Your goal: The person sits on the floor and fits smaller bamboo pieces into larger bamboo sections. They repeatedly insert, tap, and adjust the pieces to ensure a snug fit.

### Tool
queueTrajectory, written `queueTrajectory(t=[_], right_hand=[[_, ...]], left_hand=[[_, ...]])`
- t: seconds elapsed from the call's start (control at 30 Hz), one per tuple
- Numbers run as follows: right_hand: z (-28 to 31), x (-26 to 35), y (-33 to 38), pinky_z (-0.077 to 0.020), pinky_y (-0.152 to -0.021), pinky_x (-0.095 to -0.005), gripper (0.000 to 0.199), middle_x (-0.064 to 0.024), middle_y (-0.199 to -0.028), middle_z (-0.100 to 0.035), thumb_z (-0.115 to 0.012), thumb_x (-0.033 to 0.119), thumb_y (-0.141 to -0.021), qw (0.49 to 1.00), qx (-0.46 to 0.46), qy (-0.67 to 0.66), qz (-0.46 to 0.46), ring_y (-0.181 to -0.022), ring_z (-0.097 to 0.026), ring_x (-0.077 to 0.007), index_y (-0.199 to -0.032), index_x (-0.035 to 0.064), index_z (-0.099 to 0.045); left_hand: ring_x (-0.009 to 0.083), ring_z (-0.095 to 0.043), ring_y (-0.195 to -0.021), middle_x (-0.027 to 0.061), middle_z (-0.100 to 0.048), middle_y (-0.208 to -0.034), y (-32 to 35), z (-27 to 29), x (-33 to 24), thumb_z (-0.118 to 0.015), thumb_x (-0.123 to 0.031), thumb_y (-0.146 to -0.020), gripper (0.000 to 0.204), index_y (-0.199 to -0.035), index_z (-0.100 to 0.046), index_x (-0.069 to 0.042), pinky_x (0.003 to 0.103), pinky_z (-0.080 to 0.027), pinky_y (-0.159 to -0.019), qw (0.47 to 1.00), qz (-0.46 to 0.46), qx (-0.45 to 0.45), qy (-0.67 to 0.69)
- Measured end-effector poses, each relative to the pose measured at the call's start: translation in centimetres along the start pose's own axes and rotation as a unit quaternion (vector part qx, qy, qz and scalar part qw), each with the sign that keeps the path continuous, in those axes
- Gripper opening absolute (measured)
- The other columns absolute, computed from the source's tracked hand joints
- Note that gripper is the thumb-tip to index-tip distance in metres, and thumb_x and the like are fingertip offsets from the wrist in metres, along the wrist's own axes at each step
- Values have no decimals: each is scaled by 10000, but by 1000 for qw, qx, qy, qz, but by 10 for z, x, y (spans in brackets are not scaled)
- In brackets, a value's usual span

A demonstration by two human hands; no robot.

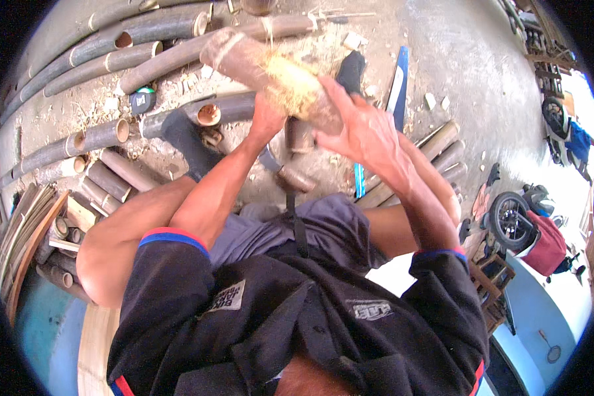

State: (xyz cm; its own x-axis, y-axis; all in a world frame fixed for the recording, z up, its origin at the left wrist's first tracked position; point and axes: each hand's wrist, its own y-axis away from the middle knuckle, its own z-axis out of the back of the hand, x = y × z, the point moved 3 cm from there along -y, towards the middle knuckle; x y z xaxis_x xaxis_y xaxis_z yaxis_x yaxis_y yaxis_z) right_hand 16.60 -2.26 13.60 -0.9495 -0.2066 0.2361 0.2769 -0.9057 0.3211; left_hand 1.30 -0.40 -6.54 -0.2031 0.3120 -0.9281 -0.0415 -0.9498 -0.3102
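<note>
A thick brown bamboo section (234, 58) is held up in front of me, tilted from upper left to lower right. Pale yellow shavings or frayed fibres (296, 87) cover its middle. My left hand (269, 113) is closed at the near side of the bamboo, beside the fibres; its fingertips are partly hidden. Toward the bamboo's right end, my right hand (364, 132) grips it with thumb and forefinger apart around it. Below, between my legs, a tool with a brown wooden handle (297, 179) shows, its other end partly hidden.
Long bamboo poles (102, 66) lie across the floor at the far left. A blue saw (398, 89) rests right of my hands. Near my left foot is a black-green round object (142, 100). Cut bamboo pieces (439, 142) lie by my right knee, and a motorbike wheel (509, 220) stands farther right.
</note>
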Motion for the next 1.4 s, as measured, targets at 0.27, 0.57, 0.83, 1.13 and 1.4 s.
queueTrajectory(t=[0.27, 0.57, 0.83, 1.13, 1.4], right_hand=[[-40, -7, 40, -568, -843, -509, 944, -241, -1125, -658, -807, 410, -744, 994, -56, -94, -24, -989, -682, -421, -1559, 190, -385], [-27, -44, 57, -512, -999, -447, 912, -262, -1231, -663, -856, 315, -723, 941, -144, -281, -121, -1164, -657, -383, -1470, 5, -435], [-25, -73, 42, -533, -957, -428, 753, -245, -1147, -715, -823, 279, -739, 913, -65, -371, -156, -1081, -706, -326, -1358, -19, -513], [1, -62, 9, -535, -956, -402, 788, -225, -1145, -719, -839, 287, -735, 935, -42, -334, -114, -1065, -707, -296, -1374, -38, -512], [27, -59, -15, -530, -938, -412, 723, -180, -1153, -713, -819, 304, -760, 942, -88, -321, -43, -1037, -697, -279, -1353, -9, -546]], left_hand=[[205, -591, -1240, 114, -669, -1292, 30, -11, 18, -791, -257, -905, 489, -1295, -623, -13, 381, -452, -1073, 978, 102, 45, 174], [106, -613, -708, 41, -684, -907, -48, -17, 9, -802, -249, -880, 356, -1114, -654, -24, 286, -531, -653, 922, 298, -29, 245], [60, -524, -594, -6, -618, -786, -37, -27, -14, -809, -150, -881, 267, -1046, -628, -42, 239, -434, -492, 894, 299, -94, 319], [51, -519, -600, -15, -615, -805, -29, -36, 4, -831, -226, -877, 296, -1010, -643, -40, 235, -445, -507, 867, 318, -108, 368], [55, -533, -601, -4, -637, -813, -25, -36, 16, -851, -277, -872, 352, -1021, -654, -27, 234, -458, -516, 869, 331, -110, 351]])
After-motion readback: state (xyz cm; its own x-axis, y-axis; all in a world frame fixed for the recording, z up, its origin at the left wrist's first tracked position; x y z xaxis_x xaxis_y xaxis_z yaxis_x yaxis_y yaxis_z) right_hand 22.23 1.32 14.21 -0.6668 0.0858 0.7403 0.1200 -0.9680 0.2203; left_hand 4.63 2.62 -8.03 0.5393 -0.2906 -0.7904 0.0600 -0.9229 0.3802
